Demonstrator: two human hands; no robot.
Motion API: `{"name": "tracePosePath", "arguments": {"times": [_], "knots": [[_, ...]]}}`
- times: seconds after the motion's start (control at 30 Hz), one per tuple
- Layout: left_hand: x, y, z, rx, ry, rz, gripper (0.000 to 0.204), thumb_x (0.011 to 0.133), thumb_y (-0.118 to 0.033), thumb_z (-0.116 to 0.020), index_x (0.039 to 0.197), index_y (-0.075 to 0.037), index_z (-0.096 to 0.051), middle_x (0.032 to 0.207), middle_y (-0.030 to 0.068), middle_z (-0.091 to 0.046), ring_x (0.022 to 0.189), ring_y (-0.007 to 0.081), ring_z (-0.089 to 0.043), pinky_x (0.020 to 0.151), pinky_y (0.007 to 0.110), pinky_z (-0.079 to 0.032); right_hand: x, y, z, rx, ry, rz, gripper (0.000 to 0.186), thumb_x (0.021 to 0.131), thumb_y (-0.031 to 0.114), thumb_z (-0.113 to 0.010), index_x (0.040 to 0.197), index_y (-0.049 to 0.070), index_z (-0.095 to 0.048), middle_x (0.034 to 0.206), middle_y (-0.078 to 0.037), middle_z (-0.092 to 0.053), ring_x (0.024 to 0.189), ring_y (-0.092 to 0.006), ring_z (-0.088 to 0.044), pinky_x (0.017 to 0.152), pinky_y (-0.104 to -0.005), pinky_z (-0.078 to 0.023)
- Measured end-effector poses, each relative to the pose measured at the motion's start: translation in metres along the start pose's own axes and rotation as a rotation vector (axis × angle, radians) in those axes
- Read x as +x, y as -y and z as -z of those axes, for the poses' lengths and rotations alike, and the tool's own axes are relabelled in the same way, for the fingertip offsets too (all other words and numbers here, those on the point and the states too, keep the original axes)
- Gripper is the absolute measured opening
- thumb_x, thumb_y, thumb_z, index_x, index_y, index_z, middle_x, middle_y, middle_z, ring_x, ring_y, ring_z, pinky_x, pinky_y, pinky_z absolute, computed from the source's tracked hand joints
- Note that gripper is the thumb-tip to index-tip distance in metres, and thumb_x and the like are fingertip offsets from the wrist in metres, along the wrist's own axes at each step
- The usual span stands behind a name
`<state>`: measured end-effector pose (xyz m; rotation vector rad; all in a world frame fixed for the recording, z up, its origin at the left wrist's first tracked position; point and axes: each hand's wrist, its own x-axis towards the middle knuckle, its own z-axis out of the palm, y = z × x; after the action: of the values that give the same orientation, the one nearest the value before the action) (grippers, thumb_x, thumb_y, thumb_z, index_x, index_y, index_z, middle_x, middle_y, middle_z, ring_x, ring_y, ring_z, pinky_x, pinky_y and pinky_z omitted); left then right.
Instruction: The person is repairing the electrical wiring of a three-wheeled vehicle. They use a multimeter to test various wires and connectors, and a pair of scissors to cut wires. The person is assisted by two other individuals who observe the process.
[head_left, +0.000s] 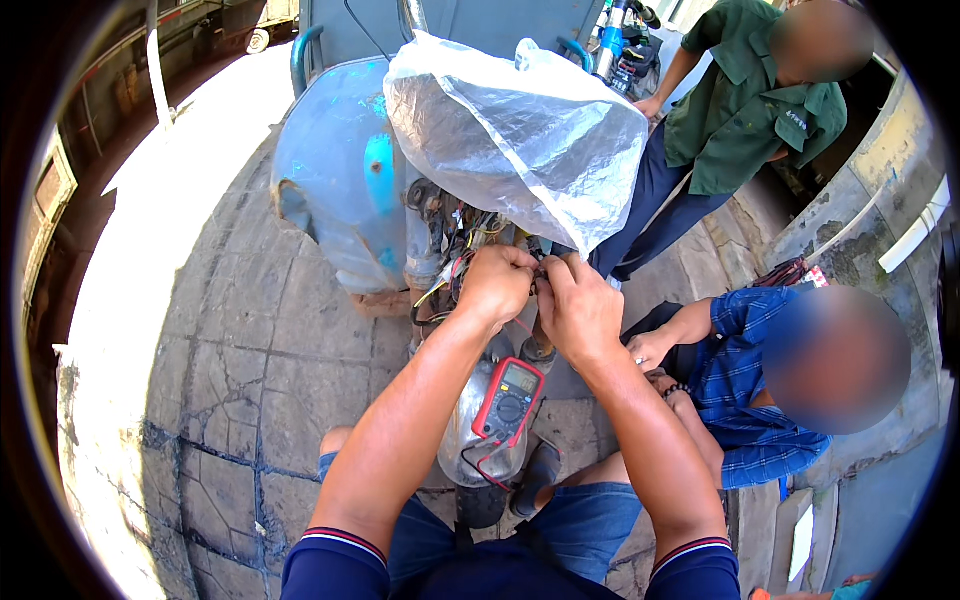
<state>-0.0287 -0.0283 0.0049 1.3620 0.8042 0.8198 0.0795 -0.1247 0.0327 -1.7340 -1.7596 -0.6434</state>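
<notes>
My left hand (497,287) and my right hand (582,308) meet at the exposed wiring on the front of a worn blue three-wheeled vehicle (335,165). The fingers of both are pinched together around something small and dark, which they mostly hide. Beside my left hand a tangle of coloured wires (462,232) spills out of the open front. Below my hands, a red multimeter (508,402) with a lit display rests on the rounded front mudguard (455,425). Its red and black test leads (484,466) loop at its lower end, and a thin red lead runs up toward my hands.
A clear plastic sheet (520,130) drapes over the vehicle's front, just above my hands. At the right sits a person in a blue checked shirt (750,385); a person in a green shirt (745,110) stands behind. Cracked paving (225,340) lies left.
</notes>
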Motion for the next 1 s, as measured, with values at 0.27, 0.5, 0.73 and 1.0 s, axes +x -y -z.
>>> {"name": "tracePosePath", "arguments": {"times": [0.27,0.5,0.73,1.0], "knots": [[0.003,0.006,0.0,0.02,0.005,0.002,0.013,0.091,0.002,-0.064,0.098,0.007,-0.074,0.09,0.0088,-0.072,0.08,0.0133,-0.062,0.072,0.03,-0.051,0.007,0.002,-0.018,-0.006,0.257,-0.344,0.023,0.093,0.019,-0.062,0.088,-0.003,-0.067,0.071,-0.023,-0.066,0.065,-0.0371,-0.069,0.063,-0.0481,-0.054],[0.0,-0.001,-0.001,0.02,0.001,-0.06,0.014,0.091,0.002,-0.064,0.099,0.007,-0.074,0.091,0.0101,-0.073,0.082,0.0146,-0.064,0.075,0.031,-0.052,0.014,-0.013,-0.007,0.524,0.304,-0.704,0.025,0.093,0.017,-0.057,0.092,-0.004,-0.069,0.075,-0.023,-0.07,0.069,-0.0369,-0.07,0.066,-0.0443,-0.053],[-0.001,0.003,0.002,0.043,-0.028,-0.101,0.014,0.089,-0.001,-0.062,0.091,0.005,-0.075,0.081,0.0116,-0.072,0.075,0.0152,-0.064,0.068,0.034,-0.052,0.003,-0.01,0.0,-0.069,0.041,0.168,0.016,0.085,0.013,-0.07,0.099,0.008,-0.069,0.082,-0.009,-0.062,0.071,-0.0308,-0.067,0.061,-0.0419,-0.054],[-0.001,0.001,-0.004,-0.002,0.024,-0.051,0.013,0.091,0.002,-0.065,0.099,0.008,-0.073,0.091,0.0097,-0.073,0.084,0.0146,-0.064,0.077,0.031,-0.052,0.009,-0.028,-0.025,0.634,0.356,-0.809,0.023,0.093,0.016,-0.061,0.085,-0.004,-0.067,0.067,-0.018,-0.065,0.055,-0.0261,-0.065,0.056,-0.0422,-0.051]]}}
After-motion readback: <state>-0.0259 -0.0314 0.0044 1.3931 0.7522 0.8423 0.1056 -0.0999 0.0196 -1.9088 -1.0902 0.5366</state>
